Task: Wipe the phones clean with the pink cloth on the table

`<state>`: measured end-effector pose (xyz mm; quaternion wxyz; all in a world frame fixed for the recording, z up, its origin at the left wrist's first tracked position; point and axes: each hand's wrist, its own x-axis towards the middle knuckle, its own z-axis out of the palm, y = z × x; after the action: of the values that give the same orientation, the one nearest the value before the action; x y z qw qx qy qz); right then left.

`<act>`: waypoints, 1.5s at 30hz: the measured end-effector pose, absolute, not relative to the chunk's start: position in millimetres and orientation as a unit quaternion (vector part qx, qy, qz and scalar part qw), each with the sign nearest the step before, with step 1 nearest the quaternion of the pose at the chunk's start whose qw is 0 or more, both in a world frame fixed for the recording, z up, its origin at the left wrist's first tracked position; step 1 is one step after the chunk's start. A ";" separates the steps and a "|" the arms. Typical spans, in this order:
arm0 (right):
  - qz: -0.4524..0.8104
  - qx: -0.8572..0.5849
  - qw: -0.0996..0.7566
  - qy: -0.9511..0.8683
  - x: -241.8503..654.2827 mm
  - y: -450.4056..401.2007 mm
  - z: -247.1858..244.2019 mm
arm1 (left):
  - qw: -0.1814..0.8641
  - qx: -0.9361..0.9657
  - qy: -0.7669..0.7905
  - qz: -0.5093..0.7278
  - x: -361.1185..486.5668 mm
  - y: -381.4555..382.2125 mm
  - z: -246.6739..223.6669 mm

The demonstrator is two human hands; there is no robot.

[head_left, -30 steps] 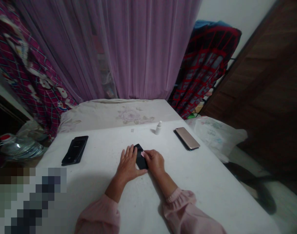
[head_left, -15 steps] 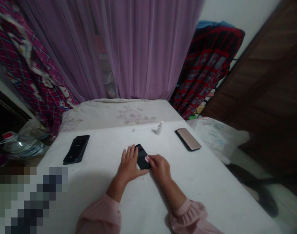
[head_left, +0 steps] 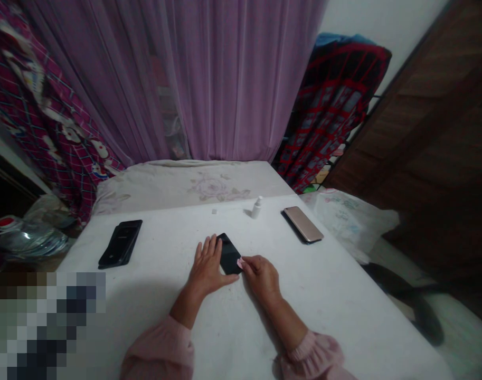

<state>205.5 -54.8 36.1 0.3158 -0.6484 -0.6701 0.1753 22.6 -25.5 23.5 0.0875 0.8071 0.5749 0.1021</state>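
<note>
A dark phone [head_left: 229,255] lies flat on the white table cover, tilted, between my hands. My left hand [head_left: 207,264] rests along its left side and lower edge, fingers and thumb spread against it. Pinched in my right hand [head_left: 261,274] is a small pink piece [head_left: 239,262], which sits at the phone's lower right edge. Beyond the phone stands a small white spray bottle [head_left: 256,208]. A tiny grey square [head_left: 214,211] lies to the left of the bottle.
Black phones [head_left: 121,244] lie overlapping at the table's left. At the right is a gold phone [head_left: 303,224] on top of a dark one. A water bottle [head_left: 27,237] stands left of the table, a plastic bag [head_left: 349,219] to its right.
My right hand has moved the pink piece slightly down and right, to the phone's edge. My left hand keeps its place on the phone. The whole view has shifted a little.
</note>
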 end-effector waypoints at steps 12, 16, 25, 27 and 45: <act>0.162 -0.666 0.279 -0.672 181.2 -17.5 40.7 | 0.095 0.803 0.582 0.089 24.9 -26.6 31.4; 0.159 -0.672 0.266 -0.673 174.7 -8.8 43.1 | 0.088 0.802 0.583 0.094 24.9 -26.7 29.0; 0.153 -0.667 0.271 -0.677 174.4 -9.4 41.8 | 0.086 0.801 0.585 0.095 25.1 -26.8 29.3; 0.155 -0.665 0.277 -0.676 177.2 -13.5 41.5 | 0.093 0.799 0.588 0.091 25.1 -26.6 30.9; 0.176 -0.653 0.307 -0.670 210.8 -60.1 38.6 | 0.095 0.803 0.579 0.101 23.7 -25.7 26.5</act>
<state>210.8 -60.1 38.6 0.3070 -0.6529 -0.6696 0.1763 23.7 -25.7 26.5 0.0949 0.8032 0.5795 0.1007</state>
